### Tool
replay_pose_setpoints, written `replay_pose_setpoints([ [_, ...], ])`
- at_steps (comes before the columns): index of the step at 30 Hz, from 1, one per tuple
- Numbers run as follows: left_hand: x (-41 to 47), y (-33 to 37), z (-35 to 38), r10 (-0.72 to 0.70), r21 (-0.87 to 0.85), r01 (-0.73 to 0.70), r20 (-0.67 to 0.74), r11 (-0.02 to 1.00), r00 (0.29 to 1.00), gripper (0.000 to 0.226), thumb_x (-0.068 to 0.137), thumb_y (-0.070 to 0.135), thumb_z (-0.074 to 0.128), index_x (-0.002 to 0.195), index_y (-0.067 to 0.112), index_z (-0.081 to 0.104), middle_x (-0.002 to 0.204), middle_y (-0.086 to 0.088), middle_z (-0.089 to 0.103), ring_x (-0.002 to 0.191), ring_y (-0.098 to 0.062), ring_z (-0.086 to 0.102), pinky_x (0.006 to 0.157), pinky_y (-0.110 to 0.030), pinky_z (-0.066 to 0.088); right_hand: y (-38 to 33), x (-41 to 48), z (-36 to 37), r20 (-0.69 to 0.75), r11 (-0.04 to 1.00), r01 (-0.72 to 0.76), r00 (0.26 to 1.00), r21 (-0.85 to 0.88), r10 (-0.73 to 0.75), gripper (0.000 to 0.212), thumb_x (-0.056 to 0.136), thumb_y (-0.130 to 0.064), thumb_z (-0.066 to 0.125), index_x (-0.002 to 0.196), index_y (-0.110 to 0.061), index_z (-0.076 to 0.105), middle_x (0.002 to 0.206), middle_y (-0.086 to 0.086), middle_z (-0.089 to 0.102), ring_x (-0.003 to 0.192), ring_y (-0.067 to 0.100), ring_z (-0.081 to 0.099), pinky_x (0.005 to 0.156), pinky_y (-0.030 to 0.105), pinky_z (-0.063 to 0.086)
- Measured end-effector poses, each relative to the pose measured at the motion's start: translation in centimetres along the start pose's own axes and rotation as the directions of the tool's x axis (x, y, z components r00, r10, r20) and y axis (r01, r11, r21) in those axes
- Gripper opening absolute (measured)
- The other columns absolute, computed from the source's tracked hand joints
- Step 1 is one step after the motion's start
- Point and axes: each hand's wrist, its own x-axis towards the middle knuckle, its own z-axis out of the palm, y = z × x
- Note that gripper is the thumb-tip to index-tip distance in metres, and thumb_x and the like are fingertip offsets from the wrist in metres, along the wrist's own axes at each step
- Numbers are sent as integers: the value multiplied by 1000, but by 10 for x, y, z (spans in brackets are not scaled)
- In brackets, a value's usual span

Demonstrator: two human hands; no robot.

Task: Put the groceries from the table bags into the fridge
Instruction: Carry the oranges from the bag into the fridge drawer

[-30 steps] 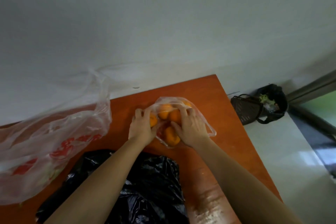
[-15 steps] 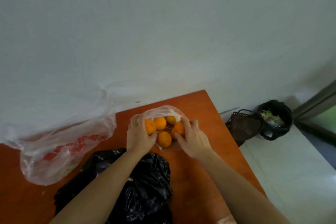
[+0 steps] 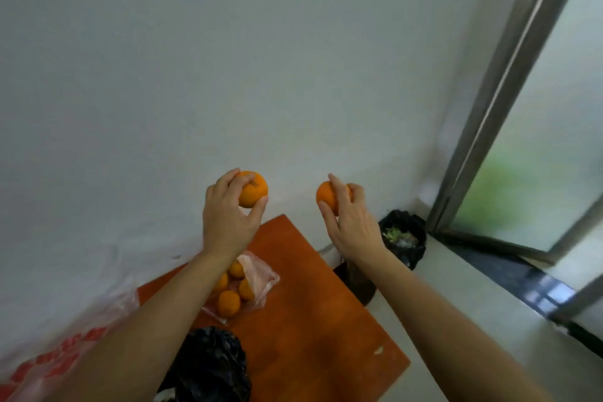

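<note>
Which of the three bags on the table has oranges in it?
The small clear bag, lying open beyond the black bag: oranges show inside it. The black bag and the red-printed bag show no fruit.

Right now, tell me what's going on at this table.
A person is unpacking groceries. The left hand grips one orange and the right hand grips a second orange, both held up in the air. More oranges lie in the clear bag on the table, next to a black bag and a red-printed bag. No fridge is in view.
</note>
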Motion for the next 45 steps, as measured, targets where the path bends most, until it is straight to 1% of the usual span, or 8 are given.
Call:
replay_pose_setpoints([
  [9, -9, 166, 34, 362, -484, -306, 25, 820, 932, 41, 86, 30, 77, 122, 18, 60, 144, -7, 52, 123, -30, 52, 93, -40, 47, 35, -126, -173, -439, 910, -370, 860, -188, 259, 52, 102, -53, 39, 150, -40, 23, 146, 4, 29, 104, 32, 60, 78, 39, 52],
  [15, -92, 306, 52, 537, -749, -314, 66, 583, 841, 38, 82, 25, 80, 114, 16, 62, 141, -8, 55, 120, -32, 55, 94, -39, 47, 40, -277, -278, -616, 740, -608, 709, -289, 342, 56, 101, -54, 43, 151, -40, 20, 148, 2, 29, 110, 27, 59, 86, 36, 52],
  [19, -161, 403, 44, 671, -843, -337, 37, 419, 741, 43, 81, 26, 82, 116, 18, 59, 139, -9, 57, 118, -33, 57, 93, -46, 52, 41, -378, -351, -753, 629, -738, 554, -246, 355, 56, 101, -52, 44, 152, -37, 24, 148, 4, 30, 109, 29, 57, 80, 34, 45],
  [25, -276, 538, 28, 790, -904, -356, -35, 236, 612, 52, 78, 29, 84, 121, 15, 58, 134, -9, 60, 114, -30, 60, 89, -41, 54, 58, -521, -443, -879, 537, -824, 380, -180, 289, 55, 100, -52, 44, 149, -37, 23, 140, 4, 31, 100, 28, 57, 73, 41, 51],
  [29, -354, 624, 23, 829, -931, -318, -31, 179, 559, 51, 80, 32, 82, 123, 21, 56, 138, -5, 56, 119, -25, 57, 93, -47, 55, 80, -611, -504, -912, 518, -841, 323, -154, 253, 55, 99, -53, 45, 148, -42, 23, 139, 2, 31, 101, 31, 58, 76, 52, 54],
  [33, -417, 702, 21, 848, -946, -299, -52, 128, 528, 46, 80, 31, 82, 117, 22, 57, 137, -4, 57, 122, -22, 54, 98, -44, 51, 107, -686, -566, -927, 429, -890, 280, -154, 250, 56, 100, -51, 47, 151, -39, 25, 141, 3, 32, 105, 32, 57, 72, 37, 44],
  [37, -459, 771, 28, 863, -947, -280, -8, 155, 505, 39, 80, 30, 82, 109, 20, 58, 133, -2, 59, 120, -19, 54, 98, -33, 43, 144, -728, -620, -940, 418, -907, 190, -57, 284, 56, 100, -50, 48, 151, -35, 29, 143, 5, 32, 108, 33, 57, 77, 35, 40],
  [45, -488, 922, 98, 871, -955, -254, 10, 154, 491, 37, 81, 30, 80, 108, 19, 58, 130, -1, 59, 118, -21, 54, 93, -34, 42, 254, -753, -714, -936, 450, -891, 202, -54, 288, 59, 101, -50, 46, 154, -34, 25, 144, 4, 30, 110, 26, 55, 80, 35, 43],
])
